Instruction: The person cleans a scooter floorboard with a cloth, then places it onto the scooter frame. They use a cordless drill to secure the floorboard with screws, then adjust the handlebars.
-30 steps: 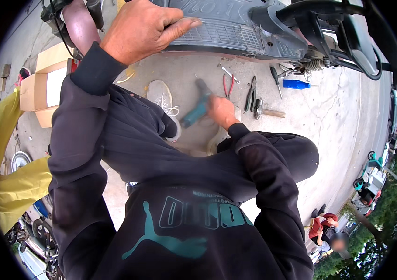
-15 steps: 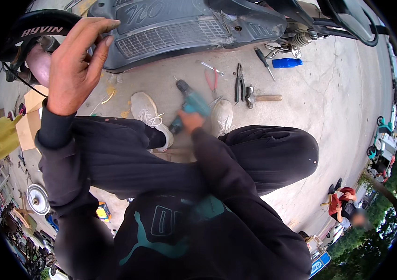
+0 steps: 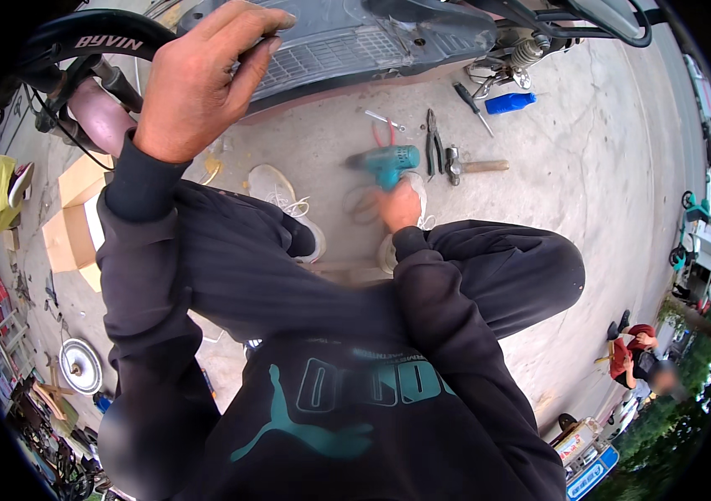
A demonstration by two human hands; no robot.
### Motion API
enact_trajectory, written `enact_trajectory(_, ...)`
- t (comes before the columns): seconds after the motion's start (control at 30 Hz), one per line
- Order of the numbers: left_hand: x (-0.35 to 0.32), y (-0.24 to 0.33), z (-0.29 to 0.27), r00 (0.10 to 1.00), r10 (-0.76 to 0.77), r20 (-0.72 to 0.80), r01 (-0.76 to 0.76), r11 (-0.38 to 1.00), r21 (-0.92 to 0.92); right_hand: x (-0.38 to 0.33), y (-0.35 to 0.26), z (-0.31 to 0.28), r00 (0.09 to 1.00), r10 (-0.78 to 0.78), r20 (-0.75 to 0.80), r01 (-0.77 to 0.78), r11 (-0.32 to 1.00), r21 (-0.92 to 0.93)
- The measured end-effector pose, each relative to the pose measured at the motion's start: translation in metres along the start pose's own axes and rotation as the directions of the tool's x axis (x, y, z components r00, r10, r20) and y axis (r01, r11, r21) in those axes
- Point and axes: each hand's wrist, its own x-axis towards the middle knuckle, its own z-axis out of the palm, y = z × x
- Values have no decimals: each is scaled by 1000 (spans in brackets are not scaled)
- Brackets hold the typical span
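My right hand (image 3: 402, 205) grips the handle of a teal and black cordless drill (image 3: 390, 157), which is blurred, above my shoe on the right. The drill's front end points left. My left hand (image 3: 205, 88) is raised in front of the grey plastic footboard (image 3: 334, 58) of a scooter. Its thumb and index finger are drawn together, the other fingers curled; whatever may be between the fingertips is too small to make out. Red-handled pliers (image 3: 384, 132) lie partly hidden behind the drill.
On the concrete lie a wrench (image 3: 384, 120), black pliers (image 3: 434, 142), a hammer (image 3: 476, 166), a screwdriver (image 3: 474, 108) and a blue bottle (image 3: 510, 103). At left are the scooter's front wheel (image 3: 96, 32), an open cardboard box (image 3: 75, 225) and a metal wheel hub (image 3: 80, 366). A person (image 3: 635, 355) sits far right.
My right hand has swung the drill rightward and turned it from pointing up-left to pointing left. My left hand appears farther right in the picture, as the whole view has shifted somewhat.
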Motion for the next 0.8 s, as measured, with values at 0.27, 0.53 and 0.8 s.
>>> enact_trajectory(0.27,-15,15,5,999,2,49,-5,999,44,9,-22,8,875,-482,-37,412,783,-465)
enact_trajectory(0.53,-19,-2,-78,917,15,398,-108,971,213,55,-87,-15,937,-149,317,295,825,-483)
enact_trajectory(0.8,7,52,-102,911,-221,348,100,937,333,48,-122,-1,881,-234,412,433,749,-501)
